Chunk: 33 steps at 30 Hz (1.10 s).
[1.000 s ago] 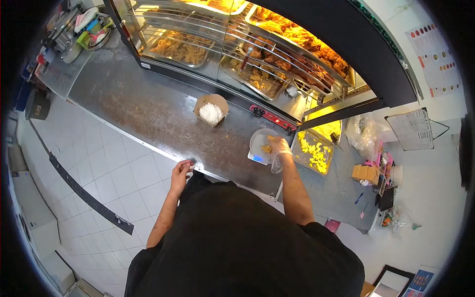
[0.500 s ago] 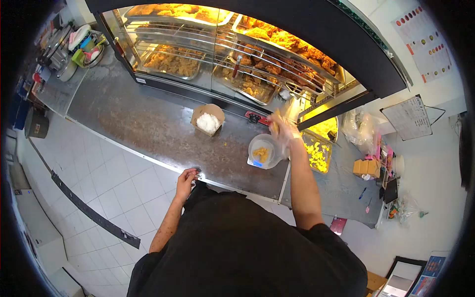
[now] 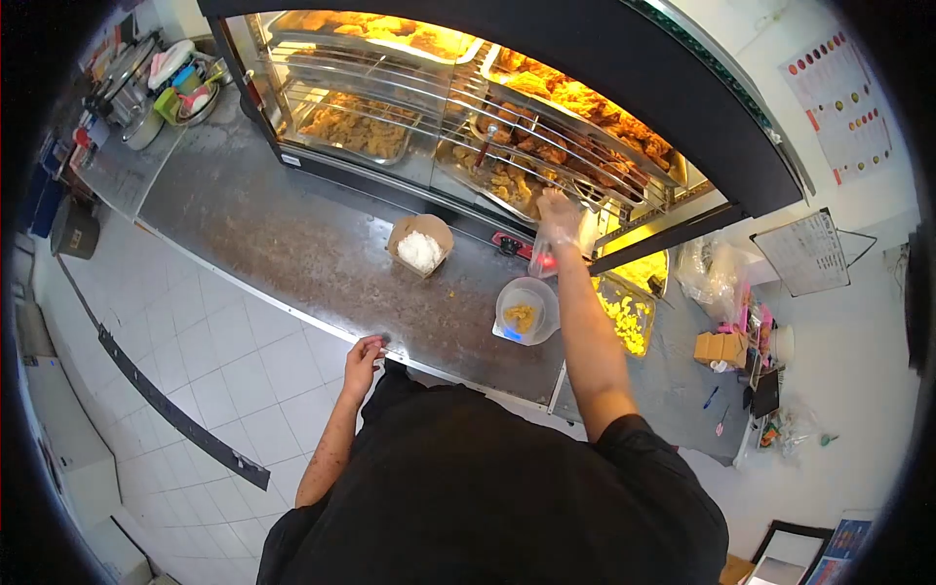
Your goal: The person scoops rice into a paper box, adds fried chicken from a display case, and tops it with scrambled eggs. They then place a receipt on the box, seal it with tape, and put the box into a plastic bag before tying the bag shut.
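Nearest: bare left hand [image 3: 364, 361], fingers loosely curled at the grey metal counter's [image 3: 273, 224] edge, as before; cannot tell if it holds anything. Beyond: round translucent plastic bowl [image 3: 544, 300], small brown pieces inside. Farther: right hand [image 3: 559, 216], clear plastic glove, now past the bowl at the black-framed glass cabinet [image 3: 673, 68]; grip unclear.

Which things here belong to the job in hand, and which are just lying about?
Likely in use:
Warming cabinet, with the right hand at its front
Bowl holding brown food
Carton of white food

Apparently just lying about:
Blue pen
Grey bucket
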{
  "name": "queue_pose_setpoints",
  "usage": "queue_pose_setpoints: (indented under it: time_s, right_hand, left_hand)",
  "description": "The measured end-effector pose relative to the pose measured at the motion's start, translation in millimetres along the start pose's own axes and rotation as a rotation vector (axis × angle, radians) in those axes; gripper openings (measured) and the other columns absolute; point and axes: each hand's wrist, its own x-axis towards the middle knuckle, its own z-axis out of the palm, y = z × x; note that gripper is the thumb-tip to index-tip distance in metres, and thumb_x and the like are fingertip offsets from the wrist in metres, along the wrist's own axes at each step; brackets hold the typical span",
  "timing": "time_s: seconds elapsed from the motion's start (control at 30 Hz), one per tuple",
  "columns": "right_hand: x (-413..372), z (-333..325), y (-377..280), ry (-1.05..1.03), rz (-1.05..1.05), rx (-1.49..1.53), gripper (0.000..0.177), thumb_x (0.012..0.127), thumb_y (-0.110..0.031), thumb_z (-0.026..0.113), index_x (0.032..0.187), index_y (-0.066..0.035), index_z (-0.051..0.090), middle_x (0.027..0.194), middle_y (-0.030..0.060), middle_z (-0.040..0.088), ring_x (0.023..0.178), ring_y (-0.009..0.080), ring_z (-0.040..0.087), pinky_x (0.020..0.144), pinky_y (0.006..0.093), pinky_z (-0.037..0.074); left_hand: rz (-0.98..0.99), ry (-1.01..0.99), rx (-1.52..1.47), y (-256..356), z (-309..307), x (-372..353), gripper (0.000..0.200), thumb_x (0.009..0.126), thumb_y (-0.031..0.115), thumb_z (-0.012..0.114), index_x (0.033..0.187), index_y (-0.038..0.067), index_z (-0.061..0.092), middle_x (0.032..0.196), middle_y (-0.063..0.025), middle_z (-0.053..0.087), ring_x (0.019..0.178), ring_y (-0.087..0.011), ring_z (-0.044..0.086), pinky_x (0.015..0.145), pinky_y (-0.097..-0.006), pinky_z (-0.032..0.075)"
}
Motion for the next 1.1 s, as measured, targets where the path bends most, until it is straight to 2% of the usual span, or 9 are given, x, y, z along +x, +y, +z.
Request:
queue_pose_setpoints:
  time_s: [0.13, 0.2, 0.33, 0.5, 0.6, 0.73, 0.8, 0.93, 1.1]
  right_hand:
    - [-65, -47, -4, -0.648, 0.096, -0.193, 0.041, 0.082, -0.04, 0.053, 0.107, -0.012, 0.07, 0.11, 0.0188, 0.067, 0.107, 0.0338, 0.061, 0.092, 0.0448, 0.047]
    - [-119, -22, 47, -0.874, -0.203, -0.175, 0.041, 0.082, -0.039, 0.054, 0.111, -0.014, 0.069, 0.114, 0.019, 0.065, 0.106, 0.0342, 0.062, 0.095, 0.044, 0.046]
    - [-184, -13, 43, -0.762, -0.178, -0.126, 0.039, 0.083, -0.036, 0.057, 0.115, -0.016, 0.066, 0.122, 0.0225, 0.06, 0.105, 0.0392, 0.061, 0.093, 0.0451, 0.048]
    - [-196, 11, 46, -0.707, -0.034, -0.232, 0.035, 0.083, -0.034, 0.06, 0.112, -0.015, 0.067, 0.126, 0.0253, 0.055, 0.106, 0.0421, 0.061, 0.087, 0.0454, 0.051]
    - [-192, 21, 73, -0.636, 0.015, -0.161, 0.027, 0.084, -0.027, 0.062, 0.107, -0.012, 0.068, 0.118, 0.0262, 0.06, 0.097, 0.0414, 0.064, 0.084, 0.0452, 0.052]
    - [-154, -40, 21, -0.79, 0.36, 0.302, 0.038, 0.076, -0.02, 0.071, 0.113, -0.011, 0.068, 0.107, 0.0164, 0.068, 0.093, 0.0254, 0.067, 0.082, 0.0348, 0.053]
    - [-137, -57, -20, -0.862, 0.311, 0.744, 0.037, 0.077, -0.018, 0.07, 0.113, -0.01, 0.068, 0.105, 0.0114, 0.068, 0.094, 0.0231, 0.066, 0.086, 0.0331, 0.052]
    - [-116, -30, -75, -0.685, -0.336, 0.619, 0.033, 0.076, -0.01, 0.068, 0.109, -0.008, 0.068, 0.102, 0.0103, 0.068, 0.098, 0.0249, 0.065, 0.088, 0.0341, 0.051]
    - [-91, -11, -100, -0.538, -0.567, 0.471, 0.028, 0.076, -0.006, 0.064, 0.104, -0.009, 0.069, 0.103, 0.0165, 0.067, 0.098, 0.0329, 0.065, 0.087, 0.0377, 0.051]
  left_hand:
    - [0.027, -0.045, -0.078, 2, 12, 35, 0.032, 0.096, 0.037, 0.056, 0.107, 0.008, 0.066, 0.1, -0.0031, 0.068, 0.085, -0.0114, 0.058, 0.073, -0.0257, 0.044]
    - [0.009, 0.002, -0.092, 23, 34, 57, 0.051, 0.093, 0.053, 0.055, 0.103, 0.004, 0.066, 0.089, -0.0042, 0.065, 0.079, -0.011, 0.055, 0.063, -0.0253, 0.043]
    - [-0.173, 0.0, -0.025, 65, 69, 106, 0.072, 0.084, 0.071, 0.053, 0.111, 0.006, 0.064, 0.102, -0.0063, 0.061, 0.092, -0.0174, 0.056, 0.074, -0.0343, 0.047]
    - [0.045, 0.196, 0.157, 24, 95, 193, 0.047, 0.088, 0.048, 0.056, 0.093, 0.002, 0.061, 0.09, -0.0089, 0.06, 0.082, -0.0207, 0.058, 0.067, -0.0366, 0.052]
    - [0.088, 0.1, 0.004, 51, 104, 150, 0.031, 0.091, 0.032, 0.051, 0.086, 0.002, 0.058, 0.085, -0.0098, 0.059, 0.08, -0.0201, 0.059, 0.069, -0.0355, 0.055]
    - [0.105, 0.054, -0.319, 35, 106, 110, 0.027, 0.094, 0.025, 0.05, 0.082, 0.002, 0.059, 0.078, -0.006, 0.057, 0.079, -0.0176, 0.059, 0.072, -0.0324, 0.056]
    - [0.139, 0.011, -0.454, 31, 106, 89, 0.02, 0.095, 0.015, 0.049, 0.083, 0.001, 0.056, 0.08, -0.0046, 0.053, 0.077, -0.0154, 0.057, 0.077, -0.0317, 0.058]
    - [0.098, -0.012, -0.41, 50, 106, 45, 0.017, 0.095, 0.012, 0.049, 0.088, -0.002, 0.055, 0.084, -0.0059, 0.052, 0.079, -0.0163, 0.058, 0.083, -0.0345, 0.058]
    - [0.078, 0.003, -0.41, 67, 103, 30, 0.019, 0.096, 0.015, 0.049, 0.089, -0.002, 0.055, 0.085, -0.0072, 0.053, 0.084, -0.0177, 0.061, 0.085, -0.0361, 0.058]
